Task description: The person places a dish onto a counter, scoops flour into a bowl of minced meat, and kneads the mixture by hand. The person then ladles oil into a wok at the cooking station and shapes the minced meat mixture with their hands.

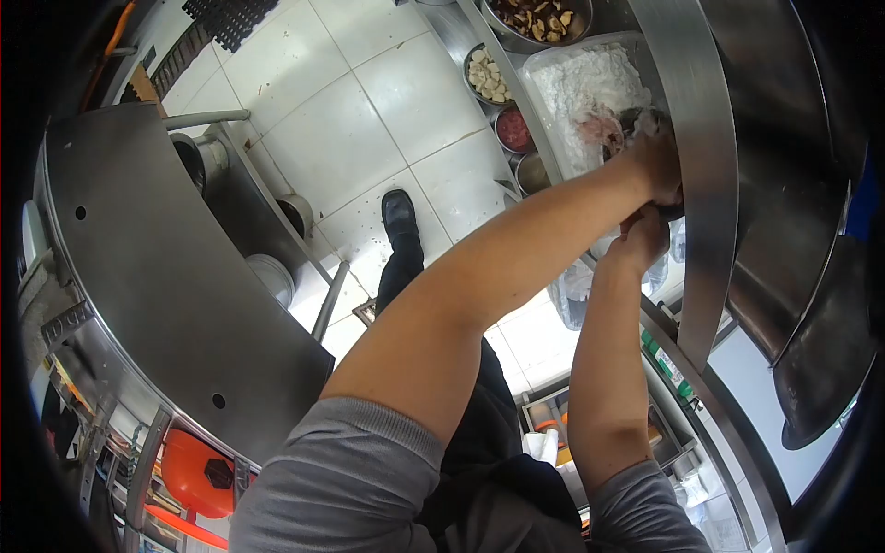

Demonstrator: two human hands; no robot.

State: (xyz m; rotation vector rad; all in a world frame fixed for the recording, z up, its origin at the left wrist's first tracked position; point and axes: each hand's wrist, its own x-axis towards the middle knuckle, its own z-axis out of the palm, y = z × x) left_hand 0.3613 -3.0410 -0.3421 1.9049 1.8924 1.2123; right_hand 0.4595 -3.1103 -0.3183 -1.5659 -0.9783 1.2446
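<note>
Head view: left hand (656,168) is at the dark thing (636,118), which shows just past its knuckles, beside a pink patch (599,129) on the white stuff (590,78). Right hand (645,241) sits just below the left, nearer the body. Both look curled; can't tell what either grips, fingers partly hidden by the metal rail (708,212). Garlic bowl (489,76) and red bowl (513,131) sit left of the white stuff.

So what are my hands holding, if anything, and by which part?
Can't tell: your left hand and right hand are close together near the white mass, any hold hidden.
</note>
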